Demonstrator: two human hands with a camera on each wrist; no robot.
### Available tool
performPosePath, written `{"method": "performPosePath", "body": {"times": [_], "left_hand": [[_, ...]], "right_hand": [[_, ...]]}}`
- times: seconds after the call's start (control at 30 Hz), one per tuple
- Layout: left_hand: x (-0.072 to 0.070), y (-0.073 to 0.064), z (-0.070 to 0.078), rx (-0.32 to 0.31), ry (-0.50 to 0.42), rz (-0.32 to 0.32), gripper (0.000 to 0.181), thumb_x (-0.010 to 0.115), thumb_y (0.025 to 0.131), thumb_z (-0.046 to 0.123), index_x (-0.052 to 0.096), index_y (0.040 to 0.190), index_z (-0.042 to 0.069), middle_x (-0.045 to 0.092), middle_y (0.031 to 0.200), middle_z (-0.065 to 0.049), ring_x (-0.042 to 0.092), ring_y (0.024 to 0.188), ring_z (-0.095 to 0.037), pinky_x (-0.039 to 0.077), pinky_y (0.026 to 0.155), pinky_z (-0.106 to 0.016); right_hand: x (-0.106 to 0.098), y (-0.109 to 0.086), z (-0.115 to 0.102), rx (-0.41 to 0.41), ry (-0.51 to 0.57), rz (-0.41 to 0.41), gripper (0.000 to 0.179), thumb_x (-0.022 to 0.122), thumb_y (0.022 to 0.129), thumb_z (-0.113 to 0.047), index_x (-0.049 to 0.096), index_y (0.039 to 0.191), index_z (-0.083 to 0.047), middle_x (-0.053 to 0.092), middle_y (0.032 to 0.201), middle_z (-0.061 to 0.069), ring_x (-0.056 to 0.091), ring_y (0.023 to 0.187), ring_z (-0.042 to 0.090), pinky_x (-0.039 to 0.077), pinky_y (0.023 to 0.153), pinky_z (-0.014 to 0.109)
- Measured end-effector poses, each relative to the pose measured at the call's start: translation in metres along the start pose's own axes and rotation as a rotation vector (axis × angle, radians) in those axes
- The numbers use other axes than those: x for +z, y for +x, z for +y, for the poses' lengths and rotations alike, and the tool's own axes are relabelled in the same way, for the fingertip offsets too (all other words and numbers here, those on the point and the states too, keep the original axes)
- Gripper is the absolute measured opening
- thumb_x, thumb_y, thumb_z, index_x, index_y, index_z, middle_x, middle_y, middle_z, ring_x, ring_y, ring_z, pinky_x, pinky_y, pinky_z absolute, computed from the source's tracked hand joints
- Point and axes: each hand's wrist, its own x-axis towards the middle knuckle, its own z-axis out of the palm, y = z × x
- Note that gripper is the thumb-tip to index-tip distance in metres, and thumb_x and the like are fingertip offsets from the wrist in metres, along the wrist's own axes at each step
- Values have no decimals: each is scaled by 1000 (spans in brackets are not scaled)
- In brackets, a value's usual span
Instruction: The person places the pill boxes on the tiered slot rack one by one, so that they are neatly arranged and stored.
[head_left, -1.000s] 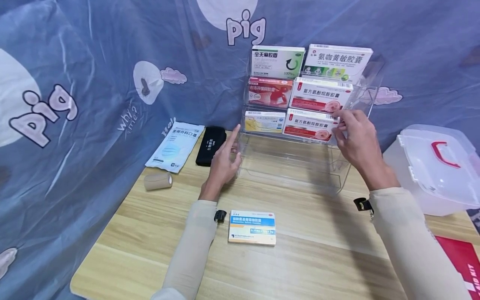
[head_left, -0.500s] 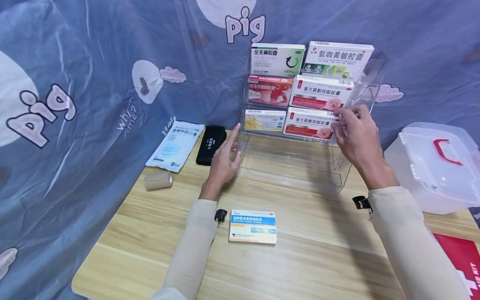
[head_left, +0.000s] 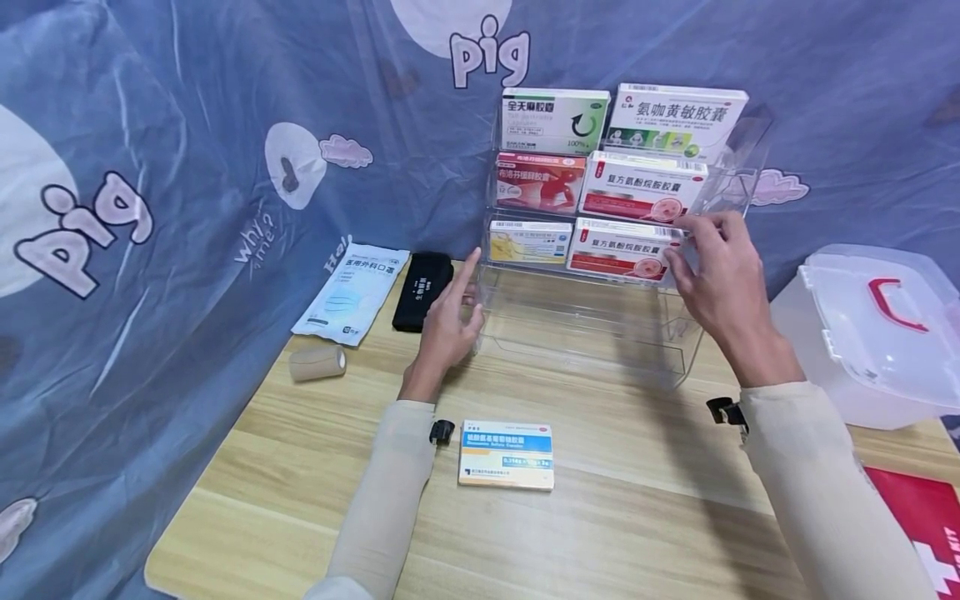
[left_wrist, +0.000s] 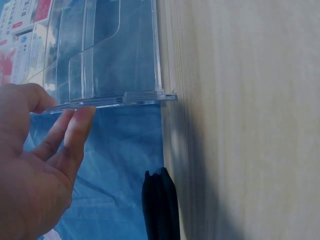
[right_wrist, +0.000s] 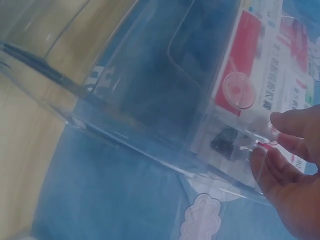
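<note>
My left hand (head_left: pixel 450 329) pinches the left side wall of a clear plastic tiered display rack (left_wrist: pixel 135 96); in the left wrist view, fingers lie on both sides of the panel. A white-and-red medicine box (head_left: pixel 618 252) stands tilted back on the rack's third tier, at the right. My right hand (head_left: pixel 720 275) holds that box by its right end, index fingertip at the upper corner and thumb lower down. Beside it is a yellow-and-white box (head_left: pixel 529 242). Above stand a matching white-and-red box (head_left: pixel 643 185), a red box (head_left: pixel 540 183) and two white-and-green boxes.
A blue-and-orange medicine box (head_left: pixel 506 454) lies flat before the rack. To the left are a mask packet (head_left: pixel 351 292), a black pouch (head_left: pixel 422 292) and a tan bandage roll (head_left: pixel 317 363). A translucent lidded case (head_left: pixel 885 342) and a red first-aid pouch (head_left: pixel 915 517) are at right.
The right hand's index finger has shifted slightly right along the lower white-and-red box, showing more of its upper right corner. The left hand stays on the rack.
</note>
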Motion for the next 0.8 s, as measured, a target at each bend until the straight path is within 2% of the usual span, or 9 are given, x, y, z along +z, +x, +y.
{"method": "performPosePath", "body": {"times": [0.13, 0.37, 0.47, 0.63, 0.8], "left_hand": [[0, 0, 0, 5, -5, 0, 92, 63, 98, -2, 25, 172, 39, 67, 137, -13, 74, 115, -28, 63, 95, -46], [-1, -1, 1, -8, 2, -7, 92, 63, 99, -1, 25, 172, 40, 67, 135, -12, 73, 115, -28, 63, 94, -47], [-1, -1, 1, -12, 4, -7, 92, 63, 99, -1, 25, 172, 40, 67, 136, -12, 73, 115, -28, 63, 95, -48], [-2, -1, 2, -12, 1, -9, 92, 63, 98, -1, 25, 171, 40, 67, 137, -12, 73, 115, -28, 62, 94, -48], [-2, -1, 3, -2, 0, -5, 91, 63, 98, -1, 26, 172, 38, 67, 136, -13, 73, 115, -28, 62, 93, -49]], "right_hand": [[-2, -7, -6, -13, 9, 26, 40, 71, 100, -6, 63, 138, 2, 54, 130, 31, 58, 103, 49, 49, 91, 67], [3, -28, -16, -71, 43, 61, 42, 76, 95, -3, 63, 134, 5, 56, 129, 34, 58, 116, 51, 49, 100, 66], [8, -39, -20, -93, 62, 61, 43, 77, 93, 0, 64, 134, 4, 58, 126, 33, 59, 115, 49, 50, 100, 65], [18, -62, -29, -131, 74, 5, 43, 77, 93, -1, 64, 134, 5, 60, 116, 30, 60, 103, 44, 54, 86, 58], [34, -84, -38, -167, 73, -110, 38, 76, 95, -8, 65, 130, 5, 66, 116, 25, 66, 96, 40, 60, 80, 57]]}}
